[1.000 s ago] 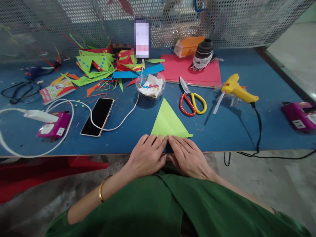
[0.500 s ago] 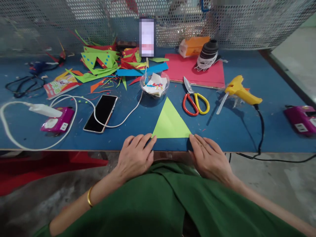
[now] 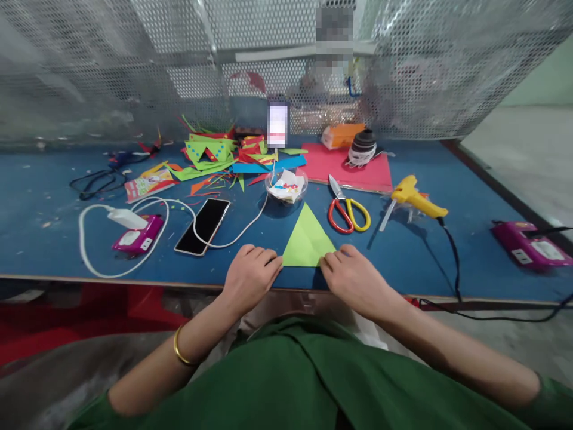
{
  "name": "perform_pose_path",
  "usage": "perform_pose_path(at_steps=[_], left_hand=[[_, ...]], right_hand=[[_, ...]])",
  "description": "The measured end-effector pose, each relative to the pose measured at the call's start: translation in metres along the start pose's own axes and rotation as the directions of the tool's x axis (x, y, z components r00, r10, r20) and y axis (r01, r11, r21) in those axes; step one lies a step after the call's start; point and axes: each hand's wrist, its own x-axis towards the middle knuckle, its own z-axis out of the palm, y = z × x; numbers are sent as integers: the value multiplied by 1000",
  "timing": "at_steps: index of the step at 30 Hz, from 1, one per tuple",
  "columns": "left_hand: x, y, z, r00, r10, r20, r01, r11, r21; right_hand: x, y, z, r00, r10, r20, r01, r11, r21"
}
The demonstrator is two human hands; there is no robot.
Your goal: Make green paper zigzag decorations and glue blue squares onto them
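Note:
A light green paper triangle lies on the blue table near its front edge, its tip pointing away from me. At its lower left corner my left hand pinches the paper between curled fingers and thumb. My right hand is closed on the lower right corner, its fingers covering that corner. Just beyond the triangle stands a clear bowl with white paper and small coloured bits. Scissors with one red and one yellow handle lie to the right of the tip.
A yellow glue gun rests at the right, its black cable over the edge. On the left are a phone, a white cable and a purple socket block. Green masks, paper scraps and red sheets lie at the back.
The view has tilted up, showing more of the mesh. My right hand has moved inward along the triangle's base, and the fingers of both hands are more curled.

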Motion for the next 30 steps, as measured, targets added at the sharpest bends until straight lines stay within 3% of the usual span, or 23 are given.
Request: perform_pose_path(at_steps=[5,6,8,9,11,13,15,17,19,21,24,27,30], left_hand=[[1,-6,-3,997,57,-45,-58,998,-13],[2,-9,-4,995,15,-100,-21,998,-62],[11,-18,-7,956,-192,-224,132,957,-257],[19,-23,-10,904,-338,-262,218,891,-399],[43,-35,-16,777,-602,-187,323,635,-702],[71,-45,-23,718,-693,-71,266,368,-891],[99,-50,-29,776,-629,52,204,172,-964],[119,-49,-30,851,-493,181,203,-7,-979],[130,-45,-27,877,-375,300,259,-157,-953],[132,-41,-19,848,-339,407,327,-268,-906],[129,-41,-6,765,-361,533,395,-390,-832],[124,-46,5,697,-405,591,388,-480,-787],[122,-50,11,656,-448,608,337,-547,-766]], right_hand=[[5,-7,7,995,80,-62,-82,996,-35],[3,-4,6,989,115,-95,-117,993,-17],[1,10,-1,955,219,-200,-209,975,70],[1,20,-7,924,281,-261,-254,958,133],[3,44,-23,844,400,-358,-318,910,266],[9,68,-40,774,507,-379,-353,843,406],[17,87,-54,744,582,-328,-364,765,531],[26,100,-62,745,617,-252,-377,702,604],[35,105,-62,754,630,-186,-396,662,636],[43,106,-56,758,639,-129,-415,626,661],[50,105,-42,734,675,-68,-434,544,718],[53,105,-28,713,701,1,-436,443,783],[57,108,-19,720,691,72,-422,353,835]])
